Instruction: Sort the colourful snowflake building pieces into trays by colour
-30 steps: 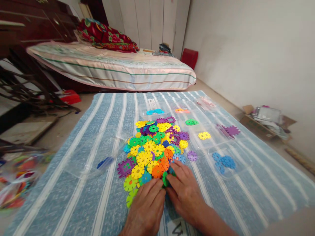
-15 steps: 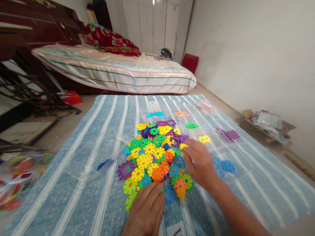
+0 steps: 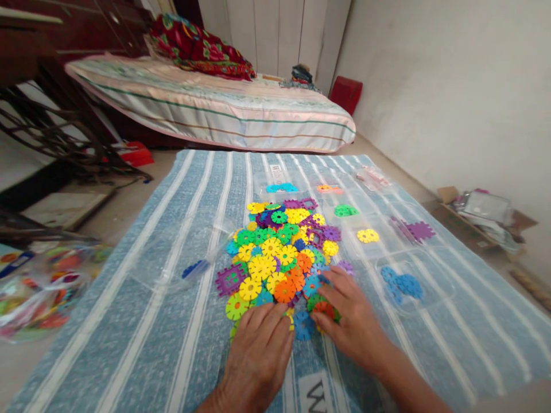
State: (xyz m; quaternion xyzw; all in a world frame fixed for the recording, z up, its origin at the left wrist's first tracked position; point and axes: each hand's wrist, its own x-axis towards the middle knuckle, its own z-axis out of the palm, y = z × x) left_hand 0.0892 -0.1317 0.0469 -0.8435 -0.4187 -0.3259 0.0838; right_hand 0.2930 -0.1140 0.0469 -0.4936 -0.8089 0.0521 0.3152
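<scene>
A heap of slotted plastic discs in yellow, green, orange and blue, with purple square pieces among them, lies on a striped cloth. My left hand [image 3: 262, 344] rests at the heap's near edge, fingers stretched forward beside a lime green disc [image 3: 236, 306]; its thumb is hidden. Fingers apart, my right hand [image 3: 350, 315] reaches over the heap's right side, its fingertips at a blue disc [image 3: 311, 285] and its thumb by an orange-red disc [image 3: 323, 310]. Just beyond its knuckles lies a purple disc [image 3: 345, 267]. Nothing is visibly gripped in either hand.
Clear containers hold sorted pieces: blue discs [image 3: 408, 285], yellow discs [image 3: 368, 236], green discs [image 3: 346, 210] and purple pieces [image 3: 419, 232]. To the left is a clear container with a dark blue piece [image 3: 195, 268]. A bag of colourful pieces [image 3: 47, 292] lies on the floor. A bed [image 3: 215, 117] stands beyond.
My right hand has come nearer and its fingers have spread over the heap's right edge, uncovering a purple disc. My left hand stays at the near edge. The view has tilted slightly down.
</scene>
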